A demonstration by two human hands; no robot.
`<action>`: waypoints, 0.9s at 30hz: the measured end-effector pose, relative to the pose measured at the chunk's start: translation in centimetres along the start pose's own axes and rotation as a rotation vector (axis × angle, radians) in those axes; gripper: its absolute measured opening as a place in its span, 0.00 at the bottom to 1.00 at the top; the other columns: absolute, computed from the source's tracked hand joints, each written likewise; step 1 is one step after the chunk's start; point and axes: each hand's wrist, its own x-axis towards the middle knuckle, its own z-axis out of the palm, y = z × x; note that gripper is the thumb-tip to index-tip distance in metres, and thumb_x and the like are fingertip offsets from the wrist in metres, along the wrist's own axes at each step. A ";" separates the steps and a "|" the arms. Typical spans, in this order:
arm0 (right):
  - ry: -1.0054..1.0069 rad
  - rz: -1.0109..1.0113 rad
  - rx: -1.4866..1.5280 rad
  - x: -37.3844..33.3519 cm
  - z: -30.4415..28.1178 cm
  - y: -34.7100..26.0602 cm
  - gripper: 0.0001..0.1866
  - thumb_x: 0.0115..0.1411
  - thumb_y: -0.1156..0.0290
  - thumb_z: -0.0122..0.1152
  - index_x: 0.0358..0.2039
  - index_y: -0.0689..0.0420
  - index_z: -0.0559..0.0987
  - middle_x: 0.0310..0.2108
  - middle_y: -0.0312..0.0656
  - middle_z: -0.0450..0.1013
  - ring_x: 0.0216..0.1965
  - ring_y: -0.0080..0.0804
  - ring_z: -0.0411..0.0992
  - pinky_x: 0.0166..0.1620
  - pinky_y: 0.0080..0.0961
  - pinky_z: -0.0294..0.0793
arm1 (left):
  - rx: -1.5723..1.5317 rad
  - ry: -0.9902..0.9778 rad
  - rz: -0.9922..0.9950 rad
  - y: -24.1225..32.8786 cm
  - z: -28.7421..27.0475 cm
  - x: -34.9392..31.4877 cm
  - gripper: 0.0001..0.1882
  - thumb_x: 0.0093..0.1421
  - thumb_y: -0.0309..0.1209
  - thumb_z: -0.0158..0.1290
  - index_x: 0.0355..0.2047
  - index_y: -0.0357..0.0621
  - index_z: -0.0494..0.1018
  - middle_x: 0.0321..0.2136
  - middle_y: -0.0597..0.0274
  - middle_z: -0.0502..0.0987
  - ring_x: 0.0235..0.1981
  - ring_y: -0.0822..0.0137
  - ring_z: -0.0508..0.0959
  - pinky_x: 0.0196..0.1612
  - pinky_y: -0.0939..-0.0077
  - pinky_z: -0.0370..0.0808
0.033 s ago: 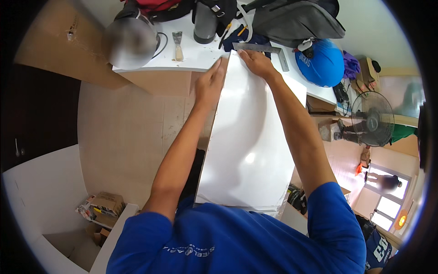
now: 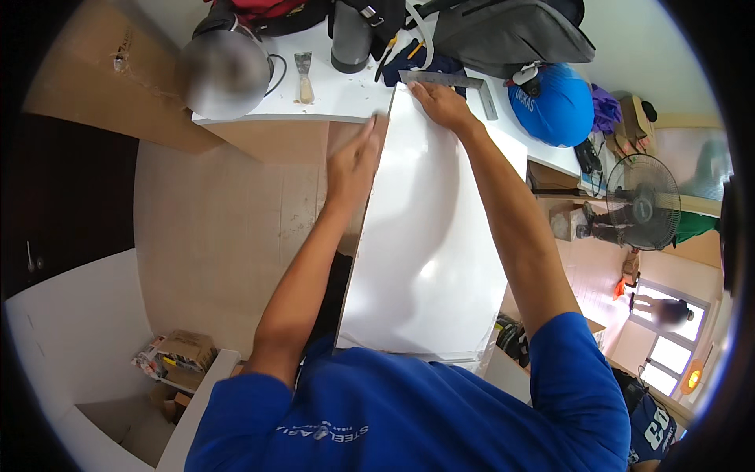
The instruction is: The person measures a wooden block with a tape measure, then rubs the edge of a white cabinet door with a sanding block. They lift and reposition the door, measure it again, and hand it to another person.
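So from my seat at the remote end, I've got the head view looking straight down at a long white panel (image 2: 425, 259). Its near end comes right up to the blue shirt (image 2: 440, 417), and its far end reaches over the front edge of the white desk (image 2: 338, 98). Can't tell if it actually rests on the desk there.

My right hand (image 2: 444, 106) is at the far end, thumb side lying over the glossy face, fingers clamped on the panel near its far corner. My left hand (image 2: 352, 165) is at the left edge, a bit nearer to me, and it's blurry. Fingers point toward the far end, but I honestly can't tell if they're together or pinching anything.

Just past the far end there's a metal square (image 2: 452, 81), with the grey bag (image 2: 511, 35) behind it. The scraper (image 2: 305, 79) lies off to the left on the desk, and the fan (image 2: 643, 203) is well off to the right.
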 end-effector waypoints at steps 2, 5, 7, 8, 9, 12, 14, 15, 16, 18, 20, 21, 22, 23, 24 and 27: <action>-0.039 0.030 0.006 0.2 0.0 -0.4 0.36 0.71 0.37 0.39 0.59 0.52 0.80 0.57 0.50 0.77 0.60 0.53 0.72 0.63 0.40 0.69 | 0.071 -0.042 0.009 1.0 -3.2 -7.0 0.23 0.71 0.34 0.51 0.62 0.34 0.73 0.29 0.54 0.81 0.33 0.68 0.79 0.39 0.69 0.76; -0.025 0.034 -0.005 0.5 0.8 0.4 0.36 0.71 0.36 0.39 0.59 0.53 0.80 0.57 0.50 0.77 0.60 0.52 0.72 0.63 0.40 0.69 | 0.077 -0.059 0.062 1.4 -5.0 -11.3 0.23 0.72 0.34 0.51 0.62 0.34 0.73 0.23 0.60 0.77 0.29 0.74 0.76 0.36 0.70 0.74; 0.010 0.024 -0.010 0.8 0.4 0.4 0.37 0.71 0.36 0.38 0.59 0.53 0.80 0.56 0.50 0.78 0.60 0.52 0.73 0.63 0.40 0.69 | -0.006 -0.076 -0.071 2.8 -3.7 -8.7 0.23 0.72 0.35 0.51 0.62 0.35 0.73 0.25 0.56 0.79 0.30 0.71 0.77 0.38 0.71 0.75; 0.018 0.015 -0.009 0.5 0.1 -0.7 0.37 0.71 0.36 0.38 0.59 0.53 0.80 0.56 0.50 0.78 0.60 0.52 0.73 0.63 0.41 0.69 | 0.026 -0.011 0.019 1.0 -2.2 -5.4 0.24 0.72 0.38 0.50 0.62 0.36 0.73 0.29 0.53 0.81 0.32 0.68 0.79 0.40 0.70 0.76; 0.025 0.013 -0.011 0.1 -0.3 -1.4 0.37 0.71 0.36 0.38 0.59 0.53 0.80 0.56 0.50 0.78 0.59 0.52 0.73 0.63 0.41 0.69 | 0.045 0.000 0.004 0.5 -0.6 -0.9 0.25 0.72 0.42 0.49 0.61 0.38 0.74 0.35 0.50 0.82 0.36 0.64 0.81 0.44 0.69 0.76; -0.001 -0.030 -0.046 0.6 -0.6 -2.9 0.37 0.71 0.35 0.38 0.59 0.53 0.80 0.55 0.51 0.78 0.59 0.53 0.73 0.62 0.41 0.69 | 0.125 0.090 0.077 -1.7 2.2 10.7 0.28 0.71 0.49 0.47 0.60 0.43 0.76 0.44 0.44 0.84 0.46 0.59 0.83 0.53 0.68 0.75; -0.029 -0.012 -0.021 0.5 -1.0 -3.0 0.38 0.71 0.34 0.40 0.59 0.54 0.79 0.57 0.54 0.77 0.60 0.53 0.72 0.64 0.39 0.68 | 0.106 0.047 -0.018 -1.6 2.3 11.3 0.26 0.71 0.46 0.48 0.60 0.42 0.75 0.49 0.45 0.82 0.51 0.60 0.82 0.57 0.71 0.73; -0.039 0.016 0.007 0.2 -1.0 -2.4 0.39 0.70 0.33 0.41 0.60 0.54 0.79 0.57 0.55 0.76 0.61 0.54 0.72 0.64 0.38 0.68 | 0.040 0.025 -0.051 -0.6 2.1 9.5 0.25 0.71 0.44 0.49 0.61 0.40 0.75 0.52 0.47 0.81 0.54 0.62 0.80 0.59 0.72 0.71; -0.028 0.017 0.008 0.4 -0.8 -1.7 0.39 0.70 0.33 0.41 0.60 0.54 0.79 0.57 0.55 0.76 0.61 0.54 0.72 0.64 0.38 0.68 | -0.021 0.003 -0.082 0.2 1.8 7.1 0.25 0.72 0.42 0.49 0.61 0.38 0.74 0.56 0.49 0.80 0.57 0.64 0.78 0.61 0.74 0.70; -0.013 0.029 0.002 0.7 -0.2 0.4 0.39 0.70 0.32 0.41 0.59 0.54 0.80 0.57 0.55 0.76 0.61 0.53 0.72 0.64 0.38 0.68 | -0.037 -0.055 -0.043 0.5 -0.3 -0.3 0.24 0.73 0.39 0.48 0.63 0.39 0.72 0.58 0.50 0.78 0.59 0.65 0.76 0.63 0.74 0.68; -0.025 0.034 0.023 0.8 0.1 0.3 0.40 0.70 0.32 0.41 0.59 0.54 0.80 0.57 0.54 0.77 0.61 0.53 0.72 0.64 0.38 0.68 | 0.002 -0.067 -0.081 2.0 -3.9 -9.1 0.23 0.72 0.33 0.50 0.63 0.32 0.71 0.45 0.52 0.80 0.46 0.67 0.78 0.52 0.73 0.72; -0.025 0.037 0.030 0.8 0.3 0.1 0.40 0.70 0.32 0.41 0.58 0.54 0.80 0.57 0.54 0.77 0.61 0.53 0.72 0.64 0.38 0.68 | 0.033 -0.066 -0.052 1.9 -4.8 -11.5 0.23 0.72 0.32 0.50 0.62 0.31 0.71 0.37 0.55 0.80 0.38 0.69 0.77 0.45 0.73 0.73; -0.015 0.013 0.056 1.0 0.9 0.7 0.40 0.70 0.32 0.40 0.59 0.54 0.80 0.57 0.54 0.77 0.61 0.53 0.72 0.65 0.38 0.68 | 0.064 -0.069 -0.023 1.8 -5.8 -13.8 0.22 0.71 0.30 0.51 0.62 0.29 0.72 0.29 0.59 0.79 0.30 0.72 0.77 0.38 0.74 0.75; -0.007 0.005 0.035 1.2 1.0 0.6 0.39 0.70 0.33 0.40 0.59 0.53 0.80 0.57 0.53 0.77 0.61 0.53 0.72 0.64 0.40 0.68 | 0.077 -0.053 0.002 2.2 -6.1 -14.7 0.22 0.71 0.29 0.51 0.61 0.28 0.72 0.26 0.61 0.77 0.28 0.74 0.75 0.35 0.75 0.74; 0.000 0.002 0.016 1.3 1.3 0.5 0.38 0.70 0.34 0.39 0.59 0.52 0.80 0.57 0.53 0.77 0.60 0.53 0.72 0.63 0.42 0.68 | 0.091 -0.044 0.026 2.4 -6.2 -14.9 0.22 0.71 0.29 0.51 0.61 0.28 0.72 0.23 0.64 0.75 0.25 0.76 0.73 0.32 0.76 0.73; -0.020 -0.012 -0.018 1.6 1.8 -0.4 0.38 0.71 0.34 0.37 0.59 0.51 0.80 0.57 0.52 0.76 0.60 0.53 0.72 0.63 0.43 0.68 | 0.012 0.011 -0.029 0.2 -2.5 -5.4 0.23 0.71 0.35 0.50 0.61 0.35 0.73 0.26 0.61 0.75 0.28 0.72 0.74 0.35 0.75 0.73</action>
